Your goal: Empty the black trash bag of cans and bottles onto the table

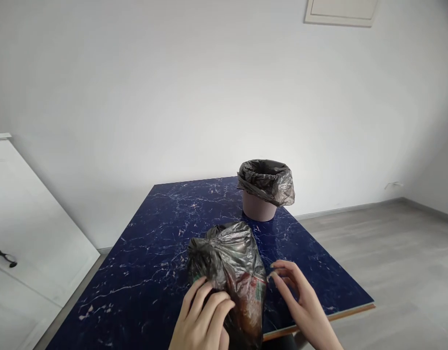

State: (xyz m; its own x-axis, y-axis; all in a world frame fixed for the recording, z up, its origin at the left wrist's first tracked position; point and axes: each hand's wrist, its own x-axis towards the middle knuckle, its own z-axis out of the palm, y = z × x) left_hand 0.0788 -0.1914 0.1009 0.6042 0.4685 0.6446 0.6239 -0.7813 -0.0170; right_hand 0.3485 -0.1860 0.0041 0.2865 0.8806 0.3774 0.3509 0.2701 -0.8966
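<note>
A filled black plastic garbage bag (242,262), gathered at its top, lies near the front edge of the blue marbled table (147,248). Brown, red and green contents show through its thin film. My left hand (204,318) is against the bag's left side, fingers curved and apart, not visibly pinching the film. At the bag's right side is my right hand (297,296), open, thumb and fingers apart with their tips close to the film. Whether those tips touch it I cannot tell. Behind the bag stands a small pinkish bin (258,208) with a black liner (278,187) folded over its rim.
The table's far end is at a pale wall (165,97). To the left is a white cabinet (30,233) with a dark handle (5,257). Grey flooring (384,257) extends on the right, and a white panel (340,10) is on the wall above.
</note>
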